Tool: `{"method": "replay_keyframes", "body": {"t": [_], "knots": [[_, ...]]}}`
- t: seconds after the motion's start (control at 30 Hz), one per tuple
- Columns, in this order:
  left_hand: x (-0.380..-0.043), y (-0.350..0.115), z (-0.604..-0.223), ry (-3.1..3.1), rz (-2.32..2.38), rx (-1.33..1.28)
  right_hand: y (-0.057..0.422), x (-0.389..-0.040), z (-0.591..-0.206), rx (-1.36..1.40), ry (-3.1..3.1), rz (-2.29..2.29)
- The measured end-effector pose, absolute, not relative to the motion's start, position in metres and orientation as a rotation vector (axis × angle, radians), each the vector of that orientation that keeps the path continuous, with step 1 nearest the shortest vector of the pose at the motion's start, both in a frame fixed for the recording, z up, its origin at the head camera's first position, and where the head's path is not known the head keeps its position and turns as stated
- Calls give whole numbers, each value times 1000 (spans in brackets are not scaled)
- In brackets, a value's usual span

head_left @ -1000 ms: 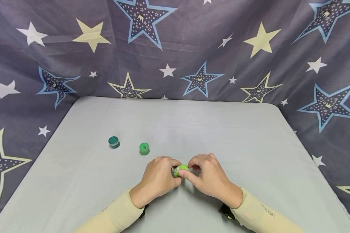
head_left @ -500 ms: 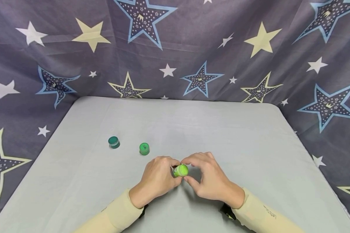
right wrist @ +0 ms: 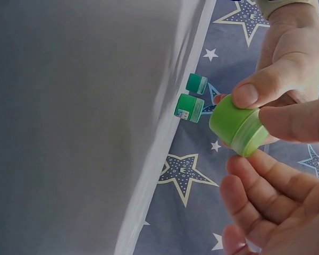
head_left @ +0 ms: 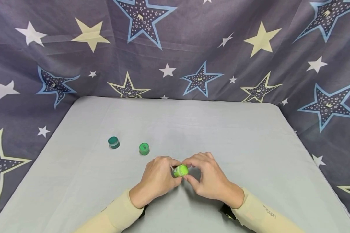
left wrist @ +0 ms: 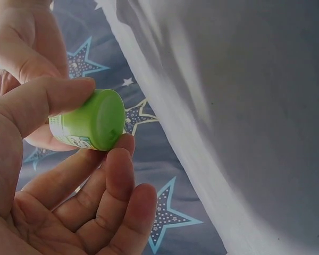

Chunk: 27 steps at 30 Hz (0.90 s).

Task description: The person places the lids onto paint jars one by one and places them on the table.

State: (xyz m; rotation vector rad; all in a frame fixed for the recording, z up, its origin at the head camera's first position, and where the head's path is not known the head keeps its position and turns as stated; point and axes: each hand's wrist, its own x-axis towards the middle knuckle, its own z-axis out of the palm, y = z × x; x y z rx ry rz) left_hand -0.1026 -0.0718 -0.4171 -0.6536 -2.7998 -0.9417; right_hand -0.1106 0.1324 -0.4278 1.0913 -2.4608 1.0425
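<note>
Both hands meet on a small lime-green jar (head_left: pixel 181 170), held tilted on its side with one round end toward the right. My left hand (head_left: pixel 160 174) grips its left part between thumb and fingers. My right hand (head_left: pixel 210 176) pinches the right end at the rim, thumb below and index finger above in the head view. A printed label shows on the jar (left wrist: pixel 90 125) in the left wrist view. The right wrist view shows a paler, see-through band round the jar (right wrist: pixel 238 125) by the right thumb. The other right fingers are spread loosely below it.
A green jar (head_left: pixel 144 149) stands on the grey-covered table (head_left: pixel 221 129), beyond the left hand. Farther left is a dark teal jar (head_left: pixel 114 142). A dark curtain (head_left: pixel 175 48) with stars hangs behind the table and along its sides.
My right hand's fingers have shifted from over the jar's right end to its rim, and the round lime end now shows. The left hand and the other jars have stayed put.
</note>
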Motion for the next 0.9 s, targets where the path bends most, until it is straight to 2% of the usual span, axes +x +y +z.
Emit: {"method": "replay_keyframes", "body": {"t": [0.9], "knots": [[-102,-71,-416,-2801,-954,-638,132,-113,-431,978,-2470,965]]}}
